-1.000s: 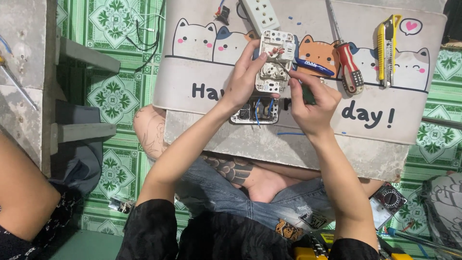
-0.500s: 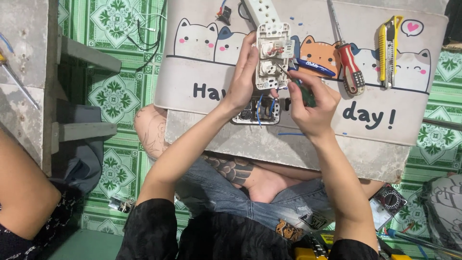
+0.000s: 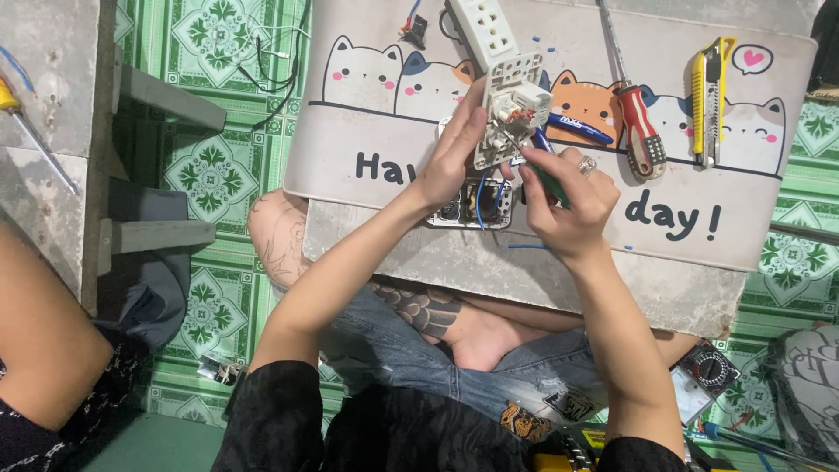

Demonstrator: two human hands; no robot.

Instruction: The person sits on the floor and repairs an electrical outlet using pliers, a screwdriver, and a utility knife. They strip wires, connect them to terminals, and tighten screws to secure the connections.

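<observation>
Mid-assembly on a wall socket, judging by the open parts. Left hand (image 3: 450, 162) closed around a white socket module frame (image 3: 511, 105), held tilted up above the work board (image 3: 559, 253), just above centre of the frame, back side with terminals exposed. Right hand (image 3: 564, 201) gripped shut on a green-handled screwdriver (image 3: 546, 175), tip reaching up into the module's rear. Blue wires (image 3: 482, 197) running down from the module into a socket box (image 3: 468, 210) lying on the board directly below the hands, partly hidden by them. Wiring apparently under way: at least one lead seated or being tightened, exact terminal too small to tell. Left to do, as a judgement: remaining screws, module pressed back onto its box, cover fitted.

Elsewhere on the board, upper part of the frame: a white power strip (image 3: 481, 31), a red-handled screwdriver (image 3: 638, 131), a yellow utility knife (image 3: 706, 96), blue-handled pliers (image 3: 577, 128) just beside the module. A multimeter (image 3: 703, 380) on the floor, lower right. Another person's arm (image 3: 39, 332) at lower left, well apart from the work.
</observation>
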